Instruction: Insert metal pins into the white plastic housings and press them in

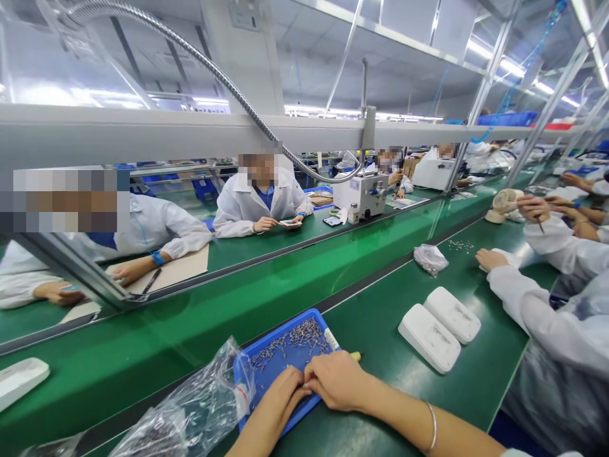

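Note:
A blue tray (273,346) with several small metal screws lies on the green bench in front of me. My left hand (280,398) rests on the tray's near edge, fingertips pinched together among the screws. My right hand (337,379) lies beside it, fingers curled over a yellow-tipped tool (356,356) that pokes out past the knuckles. The two hands touch at the fingertips. A clear plastic bag (190,412) holding more screws lies just left of the tray.
Two white plastic housings (431,336) (453,313) lie to the right. A co-worker's sleeve (533,304) and hand (490,259) reach in from the right, near a small bag (431,259) and loose screws (460,244). People in white coats sit across the green conveyor (266,285).

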### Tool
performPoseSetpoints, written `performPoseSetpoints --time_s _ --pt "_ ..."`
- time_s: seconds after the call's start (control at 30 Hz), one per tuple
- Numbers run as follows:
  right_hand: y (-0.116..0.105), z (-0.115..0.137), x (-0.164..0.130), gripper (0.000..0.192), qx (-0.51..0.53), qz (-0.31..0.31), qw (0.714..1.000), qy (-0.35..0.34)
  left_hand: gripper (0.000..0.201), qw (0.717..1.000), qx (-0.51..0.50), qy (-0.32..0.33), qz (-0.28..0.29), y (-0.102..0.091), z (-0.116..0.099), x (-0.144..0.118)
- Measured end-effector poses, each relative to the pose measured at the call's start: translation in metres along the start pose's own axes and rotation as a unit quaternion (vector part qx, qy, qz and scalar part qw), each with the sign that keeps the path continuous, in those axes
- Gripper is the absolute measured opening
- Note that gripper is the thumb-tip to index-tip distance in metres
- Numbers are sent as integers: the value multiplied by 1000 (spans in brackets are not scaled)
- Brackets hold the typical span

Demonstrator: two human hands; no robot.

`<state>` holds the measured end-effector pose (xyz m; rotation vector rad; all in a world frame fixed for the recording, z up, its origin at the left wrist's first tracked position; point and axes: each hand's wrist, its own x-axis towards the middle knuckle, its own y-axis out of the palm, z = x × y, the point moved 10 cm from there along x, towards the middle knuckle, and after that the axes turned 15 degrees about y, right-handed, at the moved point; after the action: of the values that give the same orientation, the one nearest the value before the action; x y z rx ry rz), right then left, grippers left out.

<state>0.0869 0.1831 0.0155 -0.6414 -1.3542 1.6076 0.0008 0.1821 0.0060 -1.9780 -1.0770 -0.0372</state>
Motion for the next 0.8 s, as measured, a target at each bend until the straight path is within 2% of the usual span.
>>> performPoseSetpoints --time_s 0.17,0.33,0.47,0.57,0.67,0.8 --pt "-9 2 0 28 22 10 1000 11 38 999 28 -1 17 -1 1 -1" --pt "-7 2 2 27 34 -8 999 14 36 993 91 62 30 5 19 -18" --pt "-3 0 4 29 32 -29 999 12 36 983 160 91 3 3 32 -28" --pt "-3 1 5 30 24 -35 999 3 38 980 174 90 -27 -6 20 -22" --pt "-3 3 4 32 22 -21 999 -10 41 984 161 69 -30 -14 0 -11" --pt "-5 2 5 38 24 7 1000 -3 45 969 203 115 -80 -28 -29 -4"
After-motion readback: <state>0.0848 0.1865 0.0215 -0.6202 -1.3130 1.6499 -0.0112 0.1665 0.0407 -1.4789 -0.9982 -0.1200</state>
